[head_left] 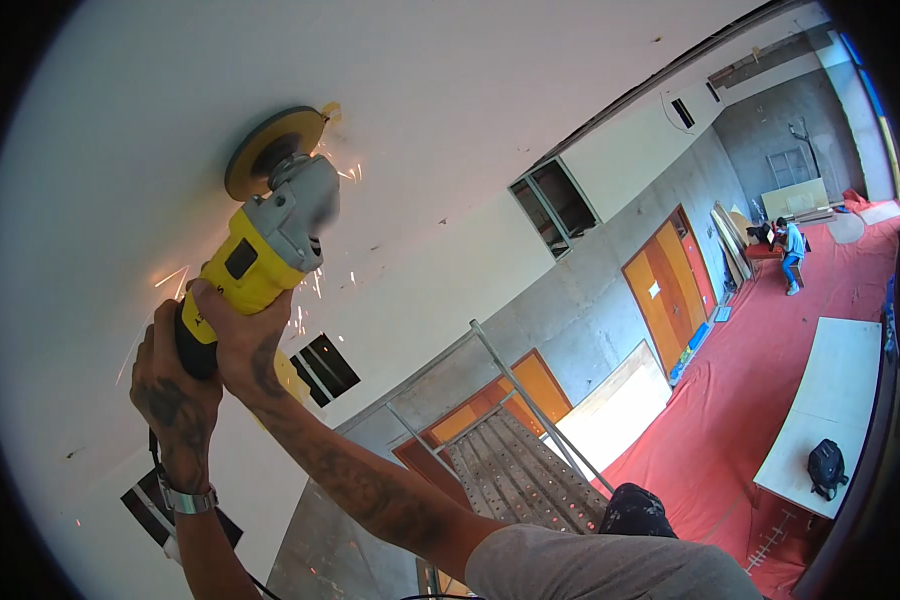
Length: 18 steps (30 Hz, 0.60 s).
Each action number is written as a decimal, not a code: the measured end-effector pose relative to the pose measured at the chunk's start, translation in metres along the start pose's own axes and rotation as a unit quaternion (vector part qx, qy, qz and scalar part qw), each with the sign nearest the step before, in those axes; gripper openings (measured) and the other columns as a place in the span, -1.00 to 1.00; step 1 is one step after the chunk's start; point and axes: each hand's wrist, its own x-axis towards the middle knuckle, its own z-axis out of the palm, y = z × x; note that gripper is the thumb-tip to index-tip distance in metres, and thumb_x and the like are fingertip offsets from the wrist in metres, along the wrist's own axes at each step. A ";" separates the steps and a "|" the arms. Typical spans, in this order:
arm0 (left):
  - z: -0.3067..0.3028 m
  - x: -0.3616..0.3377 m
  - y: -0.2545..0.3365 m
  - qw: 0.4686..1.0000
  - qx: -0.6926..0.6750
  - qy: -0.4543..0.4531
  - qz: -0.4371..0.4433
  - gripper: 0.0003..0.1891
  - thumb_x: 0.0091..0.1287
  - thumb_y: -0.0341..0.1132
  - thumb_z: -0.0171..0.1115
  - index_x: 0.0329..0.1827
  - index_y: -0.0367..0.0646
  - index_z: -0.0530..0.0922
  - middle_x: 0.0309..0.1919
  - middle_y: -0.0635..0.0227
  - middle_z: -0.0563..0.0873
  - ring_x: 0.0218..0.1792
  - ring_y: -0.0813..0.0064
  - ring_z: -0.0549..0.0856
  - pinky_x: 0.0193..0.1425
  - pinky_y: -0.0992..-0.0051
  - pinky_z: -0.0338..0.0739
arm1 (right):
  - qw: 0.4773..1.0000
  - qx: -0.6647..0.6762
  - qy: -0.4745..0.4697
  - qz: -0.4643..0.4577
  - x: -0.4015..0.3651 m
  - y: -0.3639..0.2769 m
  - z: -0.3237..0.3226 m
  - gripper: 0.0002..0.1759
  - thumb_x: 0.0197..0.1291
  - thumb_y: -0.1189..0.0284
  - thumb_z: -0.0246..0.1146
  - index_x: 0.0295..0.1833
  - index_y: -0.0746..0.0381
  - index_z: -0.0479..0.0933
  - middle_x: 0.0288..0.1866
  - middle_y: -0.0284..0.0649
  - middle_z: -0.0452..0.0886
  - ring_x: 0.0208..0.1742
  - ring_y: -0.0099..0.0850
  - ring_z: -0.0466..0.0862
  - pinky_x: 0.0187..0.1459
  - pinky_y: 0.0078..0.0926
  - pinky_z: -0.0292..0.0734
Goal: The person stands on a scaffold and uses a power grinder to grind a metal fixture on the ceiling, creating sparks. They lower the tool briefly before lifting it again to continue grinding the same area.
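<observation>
Overhead, a yellow and grey angle grinder (255, 250) is raised to the white ceiling (450, 90). Its round disc (270, 150) is at the ceiling surface beside a small yellowish spot (332, 112), and sparks fly off around the tool. My right hand (242, 335) is closed around the yellow body. At the black rear end, my left hand (175, 380) is wrapped round the grip, with a metal watch (188, 499) on that wrist. A dark cord (154, 445) hangs by the left wrist. Some fingers are hidden behind the grinder.
Below me lies a perforated metal scaffold platform (515, 470) with a tubular rail (510, 375). Far down are a red floor covering (710, 430), a long white table (820, 390) with a dark backpack (827, 468), and another person (791, 250) near a small table. Orange doors (665, 285) line the wall.
</observation>
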 end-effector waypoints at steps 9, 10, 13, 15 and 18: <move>0.005 0.000 -0.004 0.999 -0.009 0.022 0.027 -0.40 0.13 -0.34 0.55 0.26 -0.17 0.53 -0.19 0.18 0.73 -0.19 0.06 0.75 -0.11 0.16 0.65 | 1.000 0.004 0.010 -0.003 0.002 0.002 -0.001 -0.50 0.18 0.58 0.44 0.16 0.27 0.36 -0.09 -0.22 0.63 -0.11 -0.40 0.71 -0.04 -0.39 0.69; 0.005 0.000 -0.003 1.000 -0.007 0.015 0.019 -0.40 0.12 -0.34 0.55 0.26 -0.17 0.53 -0.19 0.18 0.73 -0.19 0.06 0.76 -0.11 0.17 0.65 | 1.000 0.003 0.010 -0.003 0.002 0.003 -0.001 -0.52 0.18 0.59 0.44 0.15 0.28 0.38 -0.08 -0.21 0.65 -0.10 -0.38 0.74 -0.03 -0.38 0.70; 0.002 -0.001 -0.001 1.000 -0.003 0.000 0.001 -0.39 0.12 -0.33 0.56 0.26 -0.17 0.53 -0.19 0.18 0.73 -0.18 0.07 0.76 -0.10 0.17 0.66 | 1.000 0.004 0.009 -0.002 0.002 0.006 -0.002 -0.53 0.19 0.61 0.43 0.15 0.29 0.39 -0.09 -0.19 0.68 -0.10 -0.36 0.76 -0.03 -0.37 0.72; 0.002 -0.001 -0.001 1.000 -0.009 -0.003 -0.005 -0.38 0.11 -0.33 0.56 0.26 -0.17 0.53 -0.18 0.18 0.74 -0.18 0.08 0.76 -0.10 0.17 0.66 | 1.000 0.006 0.008 -0.003 0.001 0.007 -0.004 -0.54 0.19 0.61 0.42 0.15 0.30 0.39 -0.09 -0.19 0.68 -0.10 -0.36 0.76 -0.03 -0.37 0.72; 0.003 -0.002 -0.003 1.000 -0.006 0.006 0.012 -0.38 0.11 -0.33 0.57 0.26 -0.17 0.53 -0.18 0.18 0.74 -0.18 0.10 0.77 -0.10 0.17 0.66 | 1.000 0.001 0.001 -0.005 0.003 0.008 -0.004 -0.55 0.19 0.62 0.41 0.14 0.30 0.40 -0.09 -0.19 0.67 -0.11 -0.36 0.76 -0.03 -0.37 0.72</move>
